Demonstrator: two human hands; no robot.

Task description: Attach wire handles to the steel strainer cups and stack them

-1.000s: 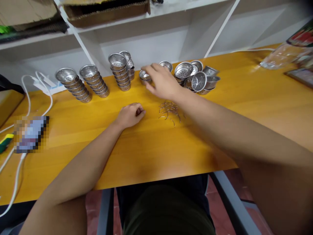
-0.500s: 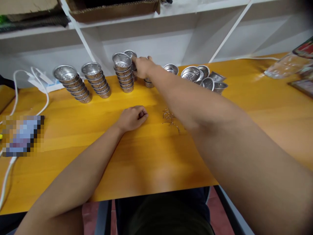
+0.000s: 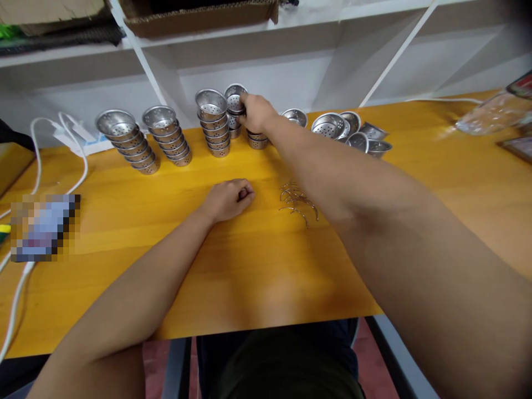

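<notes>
My right hand (image 3: 256, 112) reaches to the back of the yellow table (image 3: 257, 266) and its fingers pinch the top perforated steel cup (image 3: 234, 100) of a short stack behind a taller stack of cups (image 3: 214, 123). A low stack of cups (image 3: 257, 141) sits just under my wrist. My left hand (image 3: 228, 198) rests on the table as a loose fist; whether it holds anything is hidden. A small heap of thin wire hooks (image 3: 297, 199) lies to the right of that fist, beside my right forearm.
Two leaning stacks of steel cups (image 3: 124, 139) (image 3: 168, 136) stand at the back left. Loose cups (image 3: 347, 130) lie at the back right. White cables (image 3: 62, 138) run along the left edge. A clear bag (image 3: 490, 113) lies far right. White shelving rises behind.
My right hand went from the loose cups leftward to the rear stack and now pinches its top cup, tilted toward me. My left fist has stayed put.
</notes>
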